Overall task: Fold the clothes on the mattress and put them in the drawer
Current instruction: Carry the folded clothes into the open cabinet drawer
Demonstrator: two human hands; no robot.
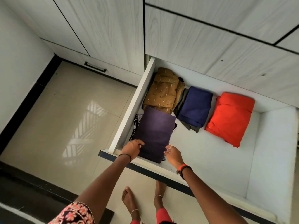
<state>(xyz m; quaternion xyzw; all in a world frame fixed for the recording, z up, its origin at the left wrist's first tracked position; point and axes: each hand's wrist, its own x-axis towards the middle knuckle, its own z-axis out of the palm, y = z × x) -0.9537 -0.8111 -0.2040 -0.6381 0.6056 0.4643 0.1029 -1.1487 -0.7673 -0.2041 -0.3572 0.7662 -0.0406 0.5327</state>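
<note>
A white drawer [200,152] stands pulled out from the wardrobe. A folded dark purple garment [154,135] lies in its front left corner on top of a black-and-white patterned cloth [136,122]. My left hand [131,148] holds the purple garment's near left edge, fingers curled on it. My right hand [173,153] pinches its near right corner. Behind it lie a folded mustard garment [163,91], a folded navy garment [195,105] on an olive one, and a folded red garment [229,117].
Pale wood-grain wardrobe doors [202,38] rise behind the drawer. A second, shut drawer with a black handle [95,67] is at the left. Glossy beige floor tiles [64,110] spread left of the drawer. My bare feet [129,199] stand below the drawer front.
</note>
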